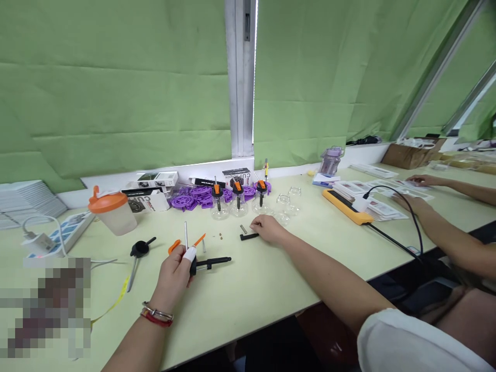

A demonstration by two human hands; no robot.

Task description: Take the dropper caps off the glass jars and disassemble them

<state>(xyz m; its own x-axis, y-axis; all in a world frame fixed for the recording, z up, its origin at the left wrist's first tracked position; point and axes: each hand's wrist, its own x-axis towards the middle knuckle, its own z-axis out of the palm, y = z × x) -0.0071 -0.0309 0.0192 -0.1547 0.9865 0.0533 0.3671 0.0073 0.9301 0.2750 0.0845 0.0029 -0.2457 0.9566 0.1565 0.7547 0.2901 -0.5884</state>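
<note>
The left hand (174, 274) is closed around a black handle (211, 263) with orange lever (199, 239); keeping it steady and level looks wise. Further right, the right hand (268, 229), fingers curled, touches a small black piece (248, 236) beside a spring (243, 229). Open tabletop (271, 279) lies toward the near edge.

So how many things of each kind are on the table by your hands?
Glass cups with orange-black tops: 3
Bare glass cups: 3
Loose black parts on the table: 3
Cup with orange lid: 1
Total: 10
The purple pieces are heaped; I cannot count them.
</note>
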